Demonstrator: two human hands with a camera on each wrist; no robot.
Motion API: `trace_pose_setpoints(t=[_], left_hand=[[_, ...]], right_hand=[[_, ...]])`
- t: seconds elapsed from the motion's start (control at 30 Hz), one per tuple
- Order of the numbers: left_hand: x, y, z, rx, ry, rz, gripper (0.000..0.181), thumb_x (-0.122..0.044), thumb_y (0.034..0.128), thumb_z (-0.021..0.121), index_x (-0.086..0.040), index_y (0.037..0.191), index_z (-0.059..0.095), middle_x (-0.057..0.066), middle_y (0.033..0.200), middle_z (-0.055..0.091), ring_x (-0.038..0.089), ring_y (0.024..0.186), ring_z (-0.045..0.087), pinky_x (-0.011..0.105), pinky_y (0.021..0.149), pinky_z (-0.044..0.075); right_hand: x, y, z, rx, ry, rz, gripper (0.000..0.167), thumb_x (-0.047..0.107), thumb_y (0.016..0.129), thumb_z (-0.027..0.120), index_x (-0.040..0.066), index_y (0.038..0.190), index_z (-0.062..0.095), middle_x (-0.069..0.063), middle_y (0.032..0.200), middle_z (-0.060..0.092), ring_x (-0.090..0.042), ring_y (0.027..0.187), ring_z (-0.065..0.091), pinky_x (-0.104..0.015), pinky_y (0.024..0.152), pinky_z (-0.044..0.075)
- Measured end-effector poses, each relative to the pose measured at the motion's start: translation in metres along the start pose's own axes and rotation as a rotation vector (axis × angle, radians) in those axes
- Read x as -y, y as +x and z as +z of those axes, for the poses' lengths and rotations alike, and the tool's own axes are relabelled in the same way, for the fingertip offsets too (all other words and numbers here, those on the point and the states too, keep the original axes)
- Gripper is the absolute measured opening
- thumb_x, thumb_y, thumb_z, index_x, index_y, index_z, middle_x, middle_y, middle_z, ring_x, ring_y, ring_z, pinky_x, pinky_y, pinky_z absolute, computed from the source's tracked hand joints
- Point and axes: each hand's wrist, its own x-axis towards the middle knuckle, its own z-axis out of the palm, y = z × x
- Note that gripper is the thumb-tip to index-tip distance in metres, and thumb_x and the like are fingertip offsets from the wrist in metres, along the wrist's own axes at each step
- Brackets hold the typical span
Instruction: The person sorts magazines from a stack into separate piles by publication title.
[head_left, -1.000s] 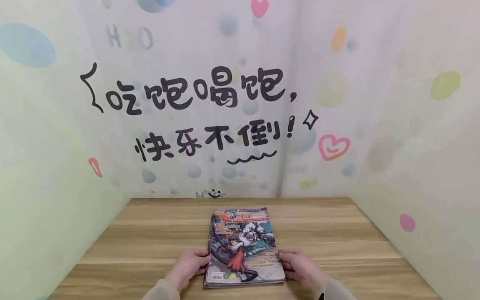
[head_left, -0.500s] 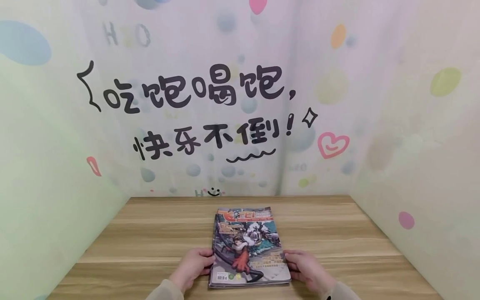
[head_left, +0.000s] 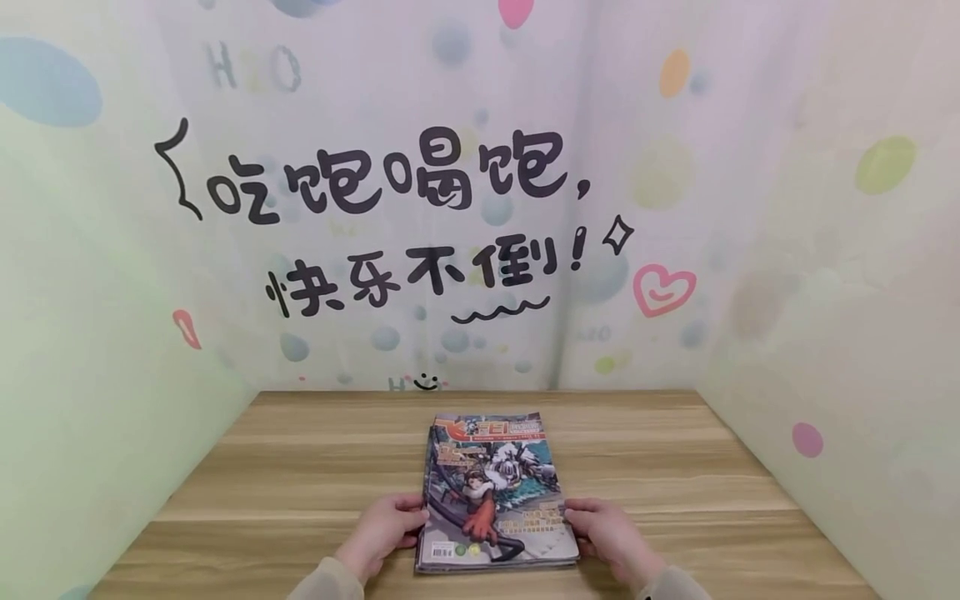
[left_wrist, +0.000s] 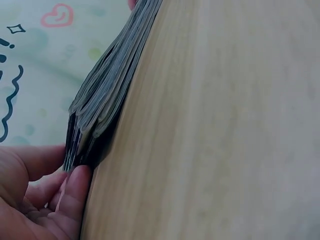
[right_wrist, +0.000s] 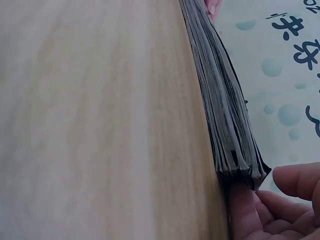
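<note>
A stack of several magazines (head_left: 495,492) lies on the wooden table, the top one with an illustrated cover of a figure in red. At its left edge, my left hand (head_left: 386,533) holds the side with thumb and fingers. My right hand (head_left: 611,537) grips the opposite edge in the same way. In the left wrist view the page edges (left_wrist: 107,85) fan slightly above the fingertips (left_wrist: 77,182). The right wrist view has the fingers (right_wrist: 245,205) at the lower edge of the stack (right_wrist: 222,95), with the thumb by its upper corner.
Bare wooden tabletop (head_left: 300,458) surrounds the stack. A printed curtain (head_left: 480,358) with black lettering stands behind the table's back edge. Pale side panels (head_left: 825,333) rise to the left and right.
Both hands have shifted the stack slightly to the right since the first frame. In the last half second the stack and hands have stayed almost still.
</note>
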Motion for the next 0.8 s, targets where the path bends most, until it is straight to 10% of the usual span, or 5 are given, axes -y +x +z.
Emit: trace_pose_setpoints(t=[0.37, 0.8], left_hand=[[0.002, -0.004, 0.004, -0.006, 0.018, 0.037, 0.044, -0.012, 0.0911, 0.063, 0.008, 0.129, 0.054, 0.019, 0.121, 0.06, 0.015, 0.091, 0.058, 0.033, 0.072, 0.052], [0.005, -0.004, 0.004, 0.0, -0.005, 0.046, 0.045, -0.012, 0.0878, 0.067, 0.008, 0.127, 0.057, 0.023, 0.125, 0.058, 0.018, 0.097, 0.059, 0.035, 0.077, 0.052]], right_hand=[[0.001, 0.005, 0.013, -0.134, -0.176, -0.043, 0.06, 0.014, 0.079, 0.077, -0.018, 0.123, 0.052, -0.024, 0.111, 0.064, -0.023, 0.094, 0.06, -0.04, 0.081, 0.053], [-0.005, 0.008, 0.016, -0.142, -0.151, -0.033, 0.055, 0.008, 0.08, 0.075, -0.02, 0.121, 0.053, -0.017, 0.103, 0.065, -0.019, 0.088, 0.06, -0.034, 0.077, 0.054]])
